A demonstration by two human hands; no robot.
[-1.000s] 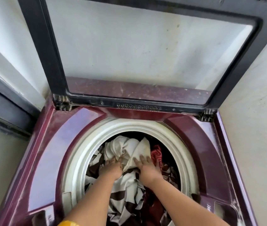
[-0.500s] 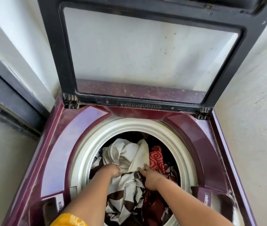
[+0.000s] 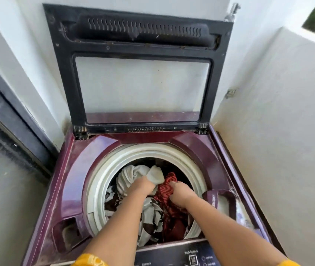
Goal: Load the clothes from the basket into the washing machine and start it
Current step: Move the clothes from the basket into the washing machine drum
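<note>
Clothes (image 3: 150, 214) are pressed down inside the drum (image 3: 97, 181) of a maroon washing machine (image 3: 79, 169), its lid (image 3: 66, 73) propped upright against the wall (image 3: 27, 54) so the opening is clear. The left hand (image 3: 142, 187) is curled into a cream cloth (image 3: 133, 173). The right hand (image 3: 181, 193) is clenched on a red patterned garment (image 3: 167, 191) just beside it. The load lies directly under both hands, apparently packed low so the lid can be shut. The control panel (image 3: 172, 254) is untouched, and no basket is seen.

White wall (image 3: 279, 120), dark door frame (image 3: 16, 116) at left, perhaps a tap (image 3: 232, 12) above.
</note>
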